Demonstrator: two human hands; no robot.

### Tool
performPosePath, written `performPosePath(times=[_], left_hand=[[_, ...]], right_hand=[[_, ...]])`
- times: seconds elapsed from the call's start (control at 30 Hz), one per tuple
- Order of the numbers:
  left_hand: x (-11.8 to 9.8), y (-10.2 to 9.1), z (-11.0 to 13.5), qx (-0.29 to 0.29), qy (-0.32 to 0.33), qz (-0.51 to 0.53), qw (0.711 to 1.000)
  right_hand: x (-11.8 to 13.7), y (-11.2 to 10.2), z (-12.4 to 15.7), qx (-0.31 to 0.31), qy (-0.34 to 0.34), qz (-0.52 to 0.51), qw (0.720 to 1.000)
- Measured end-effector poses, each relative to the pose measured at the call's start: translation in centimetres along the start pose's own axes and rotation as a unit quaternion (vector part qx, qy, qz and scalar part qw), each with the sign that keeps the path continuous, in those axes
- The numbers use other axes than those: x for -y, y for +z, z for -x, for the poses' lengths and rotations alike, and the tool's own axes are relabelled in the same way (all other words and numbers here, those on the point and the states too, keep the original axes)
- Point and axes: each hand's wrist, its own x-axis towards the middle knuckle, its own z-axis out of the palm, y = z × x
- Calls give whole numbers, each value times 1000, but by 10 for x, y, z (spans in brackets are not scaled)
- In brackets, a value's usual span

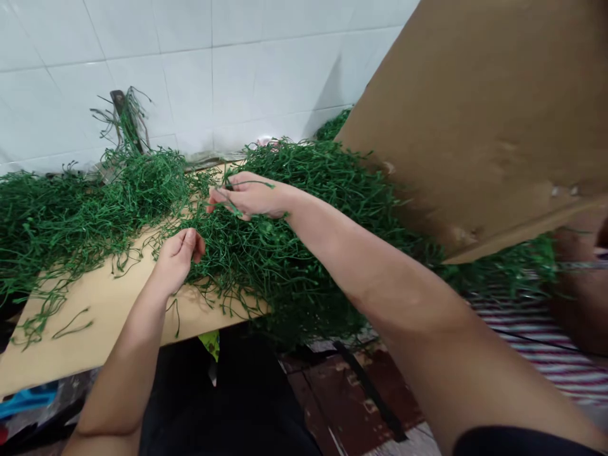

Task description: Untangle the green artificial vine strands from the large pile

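My right hand [249,195] is pinched round a few thin green stems [256,183] with small knobs at their ends. It hovers above a large heap of similar stems [304,171]. Lower and to the left, my left hand [178,256] is closed, thumb against curled fingers, over the heap's near left edge. Whatever its fingers may hold is hidden. A second heap of green stems [90,209] spreads along the left. Both heaps lie on a tan board [128,297], where a few loose stems [73,327] are scattered.
A large brown cardboard sheet [484,120] leans at the right, over part of the heap. White tiled wall [266,69] stands behind. At the back left, a dark upright piece [124,117] has stems draped on it. Striped fabric [532,348] lies at lower right.
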Motion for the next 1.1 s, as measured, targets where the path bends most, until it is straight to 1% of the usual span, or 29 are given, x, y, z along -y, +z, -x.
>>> performPosePath(times=[0.07, 0.13, 0.23, 0.3, 0.37, 0.43, 0.47, 0.6, 0.7, 0.8, 0.9, 0.93, 1.0, 1.07, 1.1], left_hand=[[1, 0, 0, -6, -1, 1, 1000], [3, 0, -1, -2, 0, -2, 1000], [5, -1, -4, 0, 12, -6, 1000], [7, -4, -8, -26, 24, -19, 999], [8, -8, -13, -59, 28, -49, 997], [9, -12, -21, -74, 28, -64, 995], [9, -13, -26, -77, 30, -55, 995], [7, -19, -40, -74, 35, 29, 996], [6, -20, -44, -84, 9, 86, 993], [4, -17, -45, -112, -10, 120, 986], [0, -17, -46, -125, -8, 152, 980], [-1, -19, -47, -137, -4, 171, 976], [-1, -25, -50, -180, -2, 207, 962], [3, -32, -55, -226, -20, 219, 949], [8, -34, -58, -236, -37, 207, 949]], right_hand=[[-2, 5, 2, 72, -6, -47, 996], [-8, 7, 2, 121, -34, -88, 988], [-18, 7, 2, 158, -76, -139, 975], [-22, 8, 4, 165, -93, -150, 970], [-23, 13, 7, 165, -100, -141, 971], [-22, 18, 10, 158, -99, -136, 973], [-21, 21, 11, 151, -96, -142, 974], [-20, 23, 13, 116, -80, -207, 968], [-26, 18, 13, 112, -65, -245, 961], [-32, 12, 13, 100, -58, -253, 961], [-32, 10, 15, 82, -61, -244, 964], [-32, 9, 17, 85, -65, -237, 966], [-30, 9, 22, 96, -76, -214, 969], [-29, 8, 26, 95, -85, -190, 973], [-29, 7, 27, 84, -84, -180, 976]])
